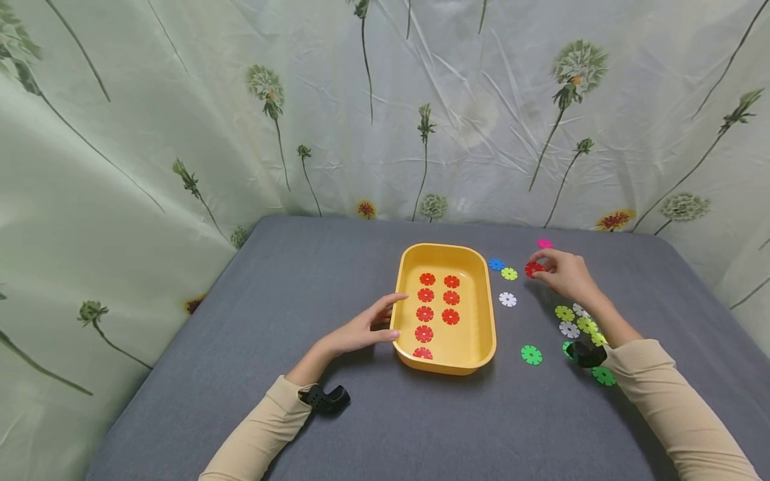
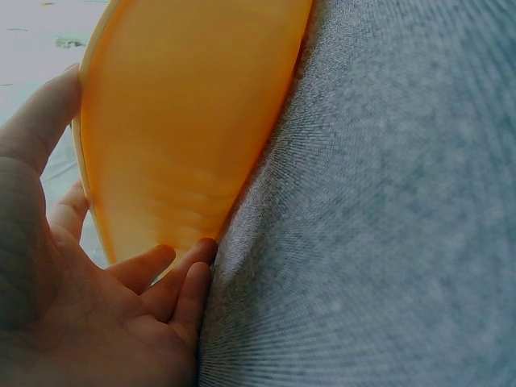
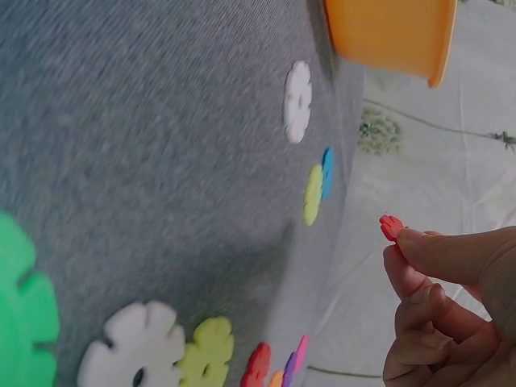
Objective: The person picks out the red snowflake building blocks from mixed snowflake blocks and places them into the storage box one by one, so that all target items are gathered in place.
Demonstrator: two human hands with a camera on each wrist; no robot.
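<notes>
My right hand [image 1: 565,272] pinches a red notched plastic disc [image 1: 533,269] between thumb and fingers above the right part of the table. In the right wrist view this red disc [image 3: 390,226] shows nearly edge-on at the fingertips. A yellow plastic tray [image 1: 488,327] stands mid-table with several red discs [image 1: 424,314] laid in two columns inside. My left hand [image 1: 361,329] holds the tray's left side, thumb at the rim and index finger reaching over it. In the left wrist view the other fingers [image 2: 190,302] rest against the tray's outer wall [image 2: 193,105].
Between tray and right hand lie a blue disc [image 1: 496,264], a yellow-green disc [image 1: 508,274] and a white disc [image 1: 508,299]. Nearer is a green disc [image 1: 531,355]. More mixed discs [image 1: 569,329] lie under the right forearm. A pink disc [image 1: 544,244] lies farther back.
</notes>
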